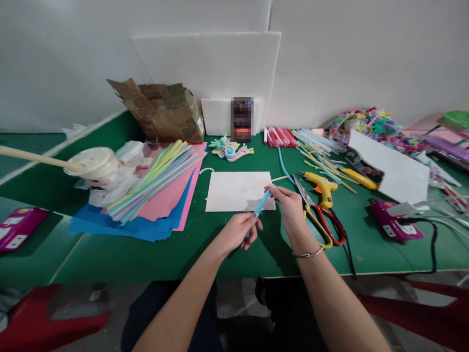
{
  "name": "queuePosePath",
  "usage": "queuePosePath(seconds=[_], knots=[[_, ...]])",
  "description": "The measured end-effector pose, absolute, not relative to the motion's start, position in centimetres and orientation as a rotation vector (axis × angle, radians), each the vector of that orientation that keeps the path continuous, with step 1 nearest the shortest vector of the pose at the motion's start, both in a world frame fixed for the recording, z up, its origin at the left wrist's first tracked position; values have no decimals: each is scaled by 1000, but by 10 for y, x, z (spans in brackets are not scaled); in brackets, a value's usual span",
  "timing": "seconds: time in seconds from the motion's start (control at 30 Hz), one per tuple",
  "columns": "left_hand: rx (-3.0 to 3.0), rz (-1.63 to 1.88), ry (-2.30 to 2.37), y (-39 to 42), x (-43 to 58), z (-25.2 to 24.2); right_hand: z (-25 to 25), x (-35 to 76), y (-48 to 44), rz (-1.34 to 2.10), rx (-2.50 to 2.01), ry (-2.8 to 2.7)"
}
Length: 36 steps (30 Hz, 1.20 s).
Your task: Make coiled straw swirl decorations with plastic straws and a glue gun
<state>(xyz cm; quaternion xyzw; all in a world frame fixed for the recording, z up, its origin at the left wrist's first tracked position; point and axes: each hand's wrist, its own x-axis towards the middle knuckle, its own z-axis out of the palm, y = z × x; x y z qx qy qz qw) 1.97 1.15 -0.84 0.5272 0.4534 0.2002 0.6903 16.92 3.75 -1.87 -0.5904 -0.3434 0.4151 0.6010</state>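
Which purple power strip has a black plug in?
The power strip right of the right hand; the other strip, at the left edge, shows none.

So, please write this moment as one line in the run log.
left hand: holds blue stick; right hand: pinches its far end; scissors, glue gun: right of hands

Item: slender light-blue rod point(262, 203), held between both hands.
Straight along its visible length; tilted, upper end away from the wearer and to the right. Upper end pinched at the fingertips of the right grip point(287, 200); lower portion enclosed by the left grip point(239, 230) and partly hidden. Seen over the near right part of the white board point(230, 185). Single piece or bundle: cannot be determined.
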Motion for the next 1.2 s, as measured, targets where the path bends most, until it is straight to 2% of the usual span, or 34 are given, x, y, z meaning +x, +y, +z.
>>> queuePosePath(seconds=[0.53, 1.2], knots=[[1220, 376, 1025, 15, 11, 0, -24, 176, 43, 947, -1366, -732], [1244, 504, 1095, 19, 2, 0, -29, 183, 46, 872, -1351, -692]])
